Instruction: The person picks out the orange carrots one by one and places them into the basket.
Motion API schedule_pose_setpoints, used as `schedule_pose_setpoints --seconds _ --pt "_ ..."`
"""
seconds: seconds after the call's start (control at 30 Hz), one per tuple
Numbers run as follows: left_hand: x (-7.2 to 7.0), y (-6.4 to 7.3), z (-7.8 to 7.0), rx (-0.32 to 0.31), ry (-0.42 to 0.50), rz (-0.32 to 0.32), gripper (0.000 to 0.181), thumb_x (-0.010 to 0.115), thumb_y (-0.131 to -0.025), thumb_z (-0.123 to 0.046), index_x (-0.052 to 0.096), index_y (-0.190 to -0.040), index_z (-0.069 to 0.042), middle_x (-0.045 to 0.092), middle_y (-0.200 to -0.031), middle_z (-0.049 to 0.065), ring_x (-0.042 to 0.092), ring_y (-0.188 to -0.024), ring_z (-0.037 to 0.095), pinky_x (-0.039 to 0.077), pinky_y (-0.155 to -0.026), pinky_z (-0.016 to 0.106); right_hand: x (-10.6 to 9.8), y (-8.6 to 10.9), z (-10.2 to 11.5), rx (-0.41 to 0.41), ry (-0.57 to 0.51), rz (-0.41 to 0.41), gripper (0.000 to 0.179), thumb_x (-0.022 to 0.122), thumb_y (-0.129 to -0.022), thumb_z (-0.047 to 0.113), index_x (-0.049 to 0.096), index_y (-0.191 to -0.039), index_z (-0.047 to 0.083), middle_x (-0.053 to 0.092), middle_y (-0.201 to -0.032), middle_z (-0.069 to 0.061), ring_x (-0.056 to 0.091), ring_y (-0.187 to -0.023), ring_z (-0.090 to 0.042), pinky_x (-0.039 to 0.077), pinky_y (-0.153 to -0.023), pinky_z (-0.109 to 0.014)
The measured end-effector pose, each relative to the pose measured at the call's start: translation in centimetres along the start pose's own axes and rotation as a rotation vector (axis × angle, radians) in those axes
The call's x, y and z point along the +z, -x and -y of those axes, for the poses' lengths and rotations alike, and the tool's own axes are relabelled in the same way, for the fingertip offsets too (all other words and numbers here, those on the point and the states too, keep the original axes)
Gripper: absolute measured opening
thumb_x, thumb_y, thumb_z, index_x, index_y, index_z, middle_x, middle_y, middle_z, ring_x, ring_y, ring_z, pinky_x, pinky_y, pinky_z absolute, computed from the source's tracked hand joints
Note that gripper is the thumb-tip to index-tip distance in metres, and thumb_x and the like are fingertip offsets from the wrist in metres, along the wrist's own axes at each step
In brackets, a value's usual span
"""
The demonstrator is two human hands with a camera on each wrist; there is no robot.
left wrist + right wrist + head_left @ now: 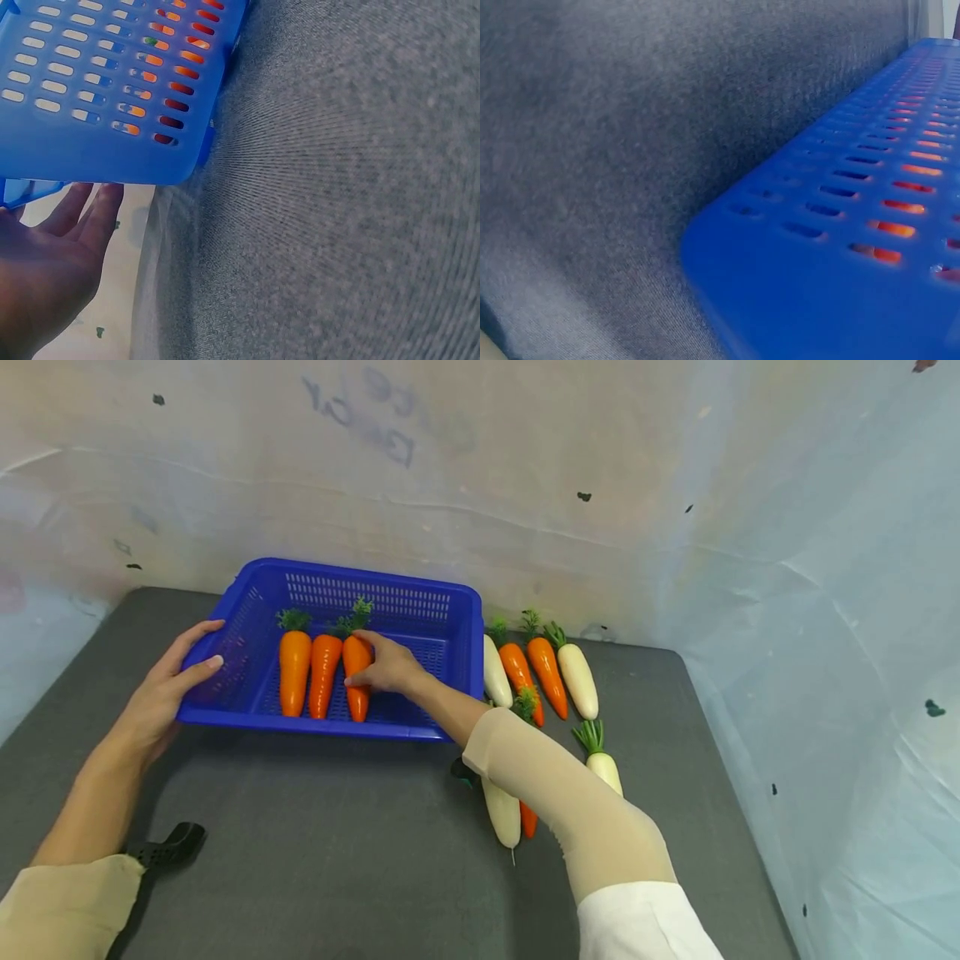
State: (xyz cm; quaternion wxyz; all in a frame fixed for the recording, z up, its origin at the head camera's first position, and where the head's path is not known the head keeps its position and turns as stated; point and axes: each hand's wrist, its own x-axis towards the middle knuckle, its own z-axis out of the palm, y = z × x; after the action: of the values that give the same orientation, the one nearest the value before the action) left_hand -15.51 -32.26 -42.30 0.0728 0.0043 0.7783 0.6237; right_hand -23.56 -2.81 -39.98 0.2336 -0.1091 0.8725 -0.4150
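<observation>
Basket [300, 725]: smooth plastic, slight sheen. Carrots [295, 672]: smooth, glossy, plastic-looking. White radishes [578, 683] at right: smooth, satin. Table cover [337, 843]: matt, finely ribbed cloth. Far sheet [487, 485]: creased, plastic-looking. Sleeves [585, 802]: matt cloth.

Soft, even light fills the head view, with small highlights on the carrots [325, 672] and faint shadow on the table [337, 843] just near of the basket [300, 726]. The left wrist view is dimmer, grainy; the right looks blurred, perhaps out of focus.
</observation>
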Motion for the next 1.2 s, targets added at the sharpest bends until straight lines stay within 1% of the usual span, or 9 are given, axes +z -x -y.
schedule_pose_setpoints --seconds 0.2,0.33,0.47,0.57,0.63,0.8,0.9,1.03,1.2 --pt "0.1 0.1 -0.2 0.002 0.096 0.010 0.057 0.046 -0.106 -0.025 0.023 -0.156 -0.039 0.021 -0.148 0.015 0.049 -0.106 0.011 0.052 -0.069 0.025 0.1 -0.3 -0.4 -0.016 0.094 -0.017 0.085 0.085 -0.081 0.023 0.040 -0.153 0.025 0.056 -0.138 -0.008 0.062 -0.108 -0.018 0.052 -0.076 -0.023" --pt "0.1 0.2 -0.2 0.001 0.066 0.006 0.057 0.045 -0.107 -0.026 0.022 -0.156 -0.040 0.020 -0.149 0.014 0.048 -0.106 0.011 0.051 -0.070 0.024 0.1 -0.3 -0.3 -0.035 0.109 -0.015 0.085 0.085 -0.080 0.018 0.040 -0.153 0.023 0.063 -0.126 -0.010 0.064 -0.100 -0.016 0.051 -0.078 -0.022" --pt "0.1 0.2 -0.2 -0.001 0.041 0.005 0.057 0.044 -0.107 -0.027 0.021 -0.156 -0.042 0.019 -0.150 0.014 0.047 -0.107 0.012 0.051 -0.070 0.024 -0.1 -0.3 -0.2 -0.034 -0.001 0.014 0.082 0.081 -0.082 0.004 0.041 -0.152 0.019 0.065 -0.117 -0.016 0.069 -0.087 -0.019 0.055 -0.073 -0.027" --pt "0.1 0.1 -0.2 0.000 0.051 0.007 0.057 0.045 -0.107 -0.027 0.021 -0.156 -0.041 0.020 -0.150 0.014 0.047 -0.107 0.012 0.051 -0.071 0.024 -0.2 -0.3 -0.1 -0.011 -0.075 0.012 0.080 0.080 -0.081 -0.002 0.045 -0.150 0.019 0.064 -0.117 -0.018 0.069 -0.080 -0.020 0.057 -0.069 -0.029" --pt "0.1 0.1 -0.2 0.002 0.054 0.007 0.057 0.045 -0.107 -0.026 0.022 -0.156 -0.041 0.020 -0.150 0.014 0.046 -0.108 0.013 0.051 -0.071 0.024 -0.2 -0.3 -0.1 -0.007 -0.074 -0.001 0.078 0.080 -0.081 -0.002 0.047 -0.149 0.020 0.062 -0.120 -0.018 0.068 -0.079 -0.019 0.057 -0.069 -0.029" --pt "0.1 0.1 -0.1 0.007 0.065 0.008 0.057 0.045 -0.106 -0.026 0.022 -0.156 -0.040 0.021 -0.148 0.014 0.047 -0.107 0.013 0.051 -0.071 0.024 -0.7 -0.2 -0.2 -0.030 -0.092 -0.030 0.073 0.079 -0.084 0.003 0.048 -0.149 0.020 0.057 -0.128 -0.020 0.071 -0.083 -0.029 0.057 -0.073 -0.035" --pt "0.1 0.1 -0.1 0.017 0.092 0.009 0.057 0.046 -0.106 -0.024 0.023 -0.156 -0.039 0.024 -0.146 0.012 0.048 -0.106 0.013 0.051 -0.071 0.024 -1.1 0.0 -0.1 -0.047 -0.165 -0.043 0.070 0.077 -0.086 0.005 0.048 -0.148 0.019 0.056 -0.131 -0.019 0.070 -0.087 -0.034 0.056 -0.077 -0.038" --pt "0.1 0.1 -0.1 0.021 0.088 0.011 0.057 0.046 -0.106 -0.023 0.023 -0.157 -0.038 0.022 -0.147 0.014 0.047 -0.107 0.014 0.051 -0.070 0.024 -1.7 0.6 0.3 -0.087 -0.259 -0.026 0.067 0.076 -0.088 0.007 0.048 -0.148 0.017 0.054 -0.135 -0.020 0.069 -0.094 -0.034 0.055 -0.082 -0.041" --pt "0.0 0.1 -0.3 0.005 0.057 0.018 0.057 0.045 -0.107 -0.026 0.021 -0.156 -0.041 0.017 -0.151 0.015 0.046 -0.107 0.014 0.051 -0.070 0.025 -2.9 1.4 0.6 -0.145 -0.303 0.010 0.063 0.073 -0.091 0.011 0.047 -0.148 0.015 0.051 -0.139 -0.020 0.066 -0.104 -0.024 0.054 -0.087 -0.040"
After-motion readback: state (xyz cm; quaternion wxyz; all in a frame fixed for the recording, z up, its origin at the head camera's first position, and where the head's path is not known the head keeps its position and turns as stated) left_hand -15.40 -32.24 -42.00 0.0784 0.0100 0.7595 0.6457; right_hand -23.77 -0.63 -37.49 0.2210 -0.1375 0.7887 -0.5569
